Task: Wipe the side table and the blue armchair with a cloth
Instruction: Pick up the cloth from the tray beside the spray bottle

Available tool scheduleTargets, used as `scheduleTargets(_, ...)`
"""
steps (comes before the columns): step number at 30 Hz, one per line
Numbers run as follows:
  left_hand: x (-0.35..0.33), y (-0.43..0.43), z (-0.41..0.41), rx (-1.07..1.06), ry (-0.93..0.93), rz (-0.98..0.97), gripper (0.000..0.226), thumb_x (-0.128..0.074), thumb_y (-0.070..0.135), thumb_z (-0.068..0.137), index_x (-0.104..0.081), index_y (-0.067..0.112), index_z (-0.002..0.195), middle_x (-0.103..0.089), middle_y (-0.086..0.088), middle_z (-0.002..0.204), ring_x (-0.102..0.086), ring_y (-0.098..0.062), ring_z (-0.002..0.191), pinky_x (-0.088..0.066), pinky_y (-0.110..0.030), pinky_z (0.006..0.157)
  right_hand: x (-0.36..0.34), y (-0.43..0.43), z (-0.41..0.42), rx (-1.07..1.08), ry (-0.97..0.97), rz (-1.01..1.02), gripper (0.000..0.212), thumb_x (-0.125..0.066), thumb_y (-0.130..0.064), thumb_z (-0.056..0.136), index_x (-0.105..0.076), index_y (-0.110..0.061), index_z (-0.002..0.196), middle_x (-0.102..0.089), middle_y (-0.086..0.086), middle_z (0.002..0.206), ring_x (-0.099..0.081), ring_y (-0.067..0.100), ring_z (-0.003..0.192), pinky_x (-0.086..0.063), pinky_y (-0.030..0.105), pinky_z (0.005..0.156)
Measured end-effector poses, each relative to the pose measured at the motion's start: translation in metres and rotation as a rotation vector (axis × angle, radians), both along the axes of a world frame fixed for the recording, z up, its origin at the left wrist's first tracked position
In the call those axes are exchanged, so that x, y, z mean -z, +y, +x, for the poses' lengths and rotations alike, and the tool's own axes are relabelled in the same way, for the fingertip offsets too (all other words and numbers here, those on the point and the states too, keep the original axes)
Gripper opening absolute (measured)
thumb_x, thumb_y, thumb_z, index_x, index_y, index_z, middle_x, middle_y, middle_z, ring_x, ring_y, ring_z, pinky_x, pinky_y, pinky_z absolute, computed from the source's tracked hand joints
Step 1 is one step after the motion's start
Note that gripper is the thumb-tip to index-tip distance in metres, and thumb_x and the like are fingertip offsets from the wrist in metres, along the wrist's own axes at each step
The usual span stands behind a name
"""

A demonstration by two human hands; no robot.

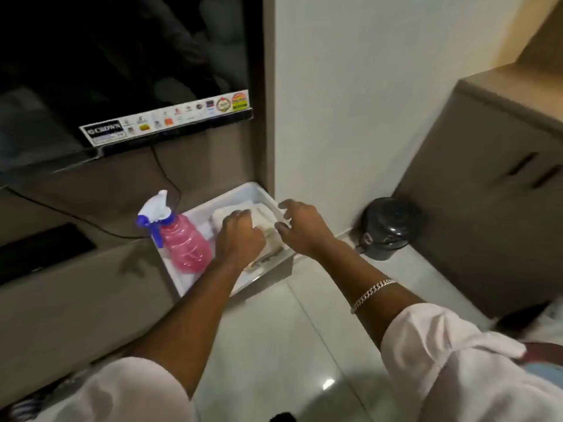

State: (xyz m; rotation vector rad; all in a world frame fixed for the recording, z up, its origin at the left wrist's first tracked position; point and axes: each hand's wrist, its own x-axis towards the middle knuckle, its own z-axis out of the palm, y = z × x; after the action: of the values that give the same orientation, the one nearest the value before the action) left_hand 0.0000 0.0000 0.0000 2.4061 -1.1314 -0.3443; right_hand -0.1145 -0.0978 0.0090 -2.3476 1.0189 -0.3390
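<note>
Fingers [236, 215] of the left hand [240, 236] curl down onto a folded white cloth [259, 213] lying in a white tray [231, 194], their tips pressed into the top of the fold; whether they have pinched it cannot be told, since the knuckles hide the grip. That arm reaches forward and down from a rolled white sleeve [128, 391], wrist bent slightly, palm facing the tray. Just to its right the right hand [301, 229] hovers above the tray's near right edge with fingers spread and loosely bent, holding nothing; a chain bracelet [371, 295] sits on its forearm. The cloth rests in the tray's far right part, directly under the left fingertips and just beside the right thumb. A pink spray bottle [182, 242] with a blue and white trigger stands in the tray's left side, near the left wrist. The tray sits on a brown cabinet ledge below a television [122, 71]. A dark bin [387, 229] stands on the tiled floor by the wall.
</note>
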Motion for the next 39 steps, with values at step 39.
scheduleTargets(39,-0.017,0.016,-0.484,0.569,1.757,-0.099,0.048,-0.064,0.012,0.090,-0.056,0.018,0.138,-0.064,-0.014,0.138,-0.060,-0.034,0.128,-0.050,-0.056,0.104,-0.032,0.174,-0.533,1.103,-1.156,0.500,0.045,-0.074,-0.013,0.076,-0.065,-0.011,0.120,-0.075,0.010,0.111,-0.069,0.021,0.097,-0.055,0.033,0.083)
